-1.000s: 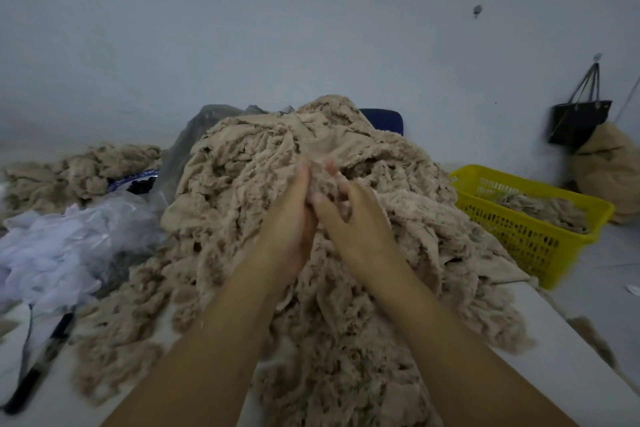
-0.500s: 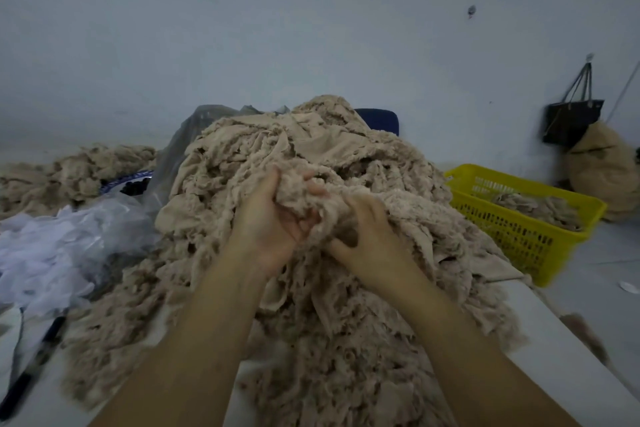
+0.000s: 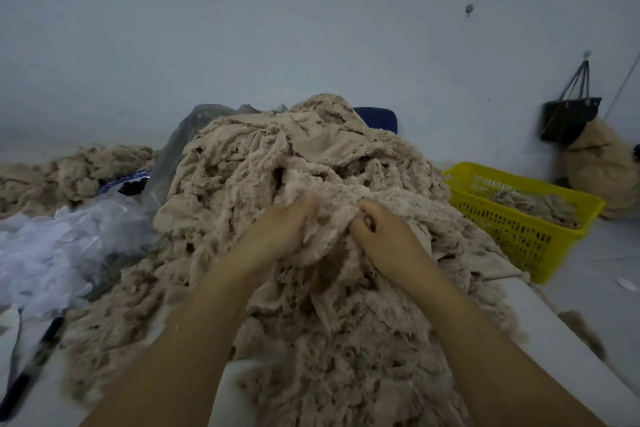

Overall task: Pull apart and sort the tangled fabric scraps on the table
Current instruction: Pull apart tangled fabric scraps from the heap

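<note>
A: Where is the work?
B: Middle of the table. One big mound of beige fabric scraps, badly tangled, runs from the near edge up toward the far wall.

A: Hands?
B: Both are on the near face of the mound. Left hand: fingers curled down into a fuzzy clump, tips lost in the cloth and blurred. Right hand: knuckles up, fingers bent tight, pinching a fold of the same stuff.

A: Together or apart?
B: Apart, side by side. A bunch of scraps bridges the gap between them and each hand grips its own end. I cannot tell how taut it is.

A: Forearms?
B: Bare, reaching in from the near edge over the low part of the mound.

A: Surroundings?
B: On the right, off the table, there is a yellow basket with a few beige scraps in it. Beyond that a black bag hangs on the wall beside a tan sack. On the left lies crumpled clear plastic, with a smaller beige heap far behind it. Near left is a dark slim tool, too blurred to name.
</note>
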A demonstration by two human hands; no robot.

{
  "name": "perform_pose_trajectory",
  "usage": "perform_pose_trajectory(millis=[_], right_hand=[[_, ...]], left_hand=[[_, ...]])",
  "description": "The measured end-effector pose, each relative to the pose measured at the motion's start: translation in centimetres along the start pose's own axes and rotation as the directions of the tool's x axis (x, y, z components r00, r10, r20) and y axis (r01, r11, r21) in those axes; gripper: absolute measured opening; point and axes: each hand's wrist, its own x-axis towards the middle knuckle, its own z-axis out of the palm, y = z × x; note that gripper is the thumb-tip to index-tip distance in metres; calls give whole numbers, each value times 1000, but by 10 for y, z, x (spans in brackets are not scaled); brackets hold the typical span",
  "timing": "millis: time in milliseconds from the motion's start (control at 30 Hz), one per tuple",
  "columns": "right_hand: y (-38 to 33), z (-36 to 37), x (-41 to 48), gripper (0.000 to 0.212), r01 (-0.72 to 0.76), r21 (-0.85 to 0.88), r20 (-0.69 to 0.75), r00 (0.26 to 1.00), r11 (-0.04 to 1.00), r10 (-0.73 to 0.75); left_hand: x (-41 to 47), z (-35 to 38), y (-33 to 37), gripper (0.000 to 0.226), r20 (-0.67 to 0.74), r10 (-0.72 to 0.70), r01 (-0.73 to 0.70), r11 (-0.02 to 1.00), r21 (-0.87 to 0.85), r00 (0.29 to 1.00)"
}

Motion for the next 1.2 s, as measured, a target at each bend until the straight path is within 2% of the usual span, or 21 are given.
perform_pose_trajectory(millis=[67,133,200,300,367,433,467,500,567,667,767,833,900,1000,1100,1200], right_hand=[[-7,-1,0,31,56,2,12,998,998,-56],[-8,-4,-2,23,54,26,55,997,998,-56],[0,-6,-6,17,27,48,173,984,998,-35],[12,-2,-15,9,-22,-39,333,942,999,34],[22,-2,-17,20,-58,-127,294,951,990,93],[26,-8,-18,14,-120,-161,182,972,980,149],[27,-11,-18,18,-143,-146,119,980,979,161],[26,-13,-19,25,-158,-92,55,985,983,163],[22,-13,-19,33,-154,43,-11,988,987,155],[5,-4,-13,33,-140,131,-12,990,981,143],[-19,4,-6,27,-71,253,-5,997,965,74],[-31,7,-1,24,-28,317,13,1000,948,25],[-38,10,4,21,-28,346,8,1000,938,27],[-35,8,9,29,-43,359,-84,993,932,78],[-26,2,6,36,-77,386,-136,981,919,140],[-23,7,-1,33,-110,401,-16,992,909,127]], left_hand=[[-3,5,1,43,137,-11,6,999,37,991],[-3,2,2,28,148,20,-18,1000,-11,989],[-1,-4,2,21,137,40,-13,981,-193,990],[3,-11,0,27,118,-4,65,851,-522,993],[4,-18,3,22,65,-59,87,717,-692,996],[7,-30,3,24,26,-78,63,532,-845,997],[9,-37,2,31,14,-69,44,465,-884,998],[11,-40,0,36,9,-58,34,447,-894,998],[12,-36,-3,39,2,-60,35,545,-838,998],[9,-15,-8,38,-11,-51,33,782,-622,999],[-2,3,-5,32,15,87,-78,944,-322,996],[-8,12,-3,24,95,172,-154,973,-172,981],[-10,16,-3,21,157,195,-177,976,-126,968],[-13,16,-2,17,217,203,-166,971,-174,955],[-12,9,-3,17,170,163,-110,952,-285,972],[-10,8,-4,21,205,170,-108,953,-283,964]])
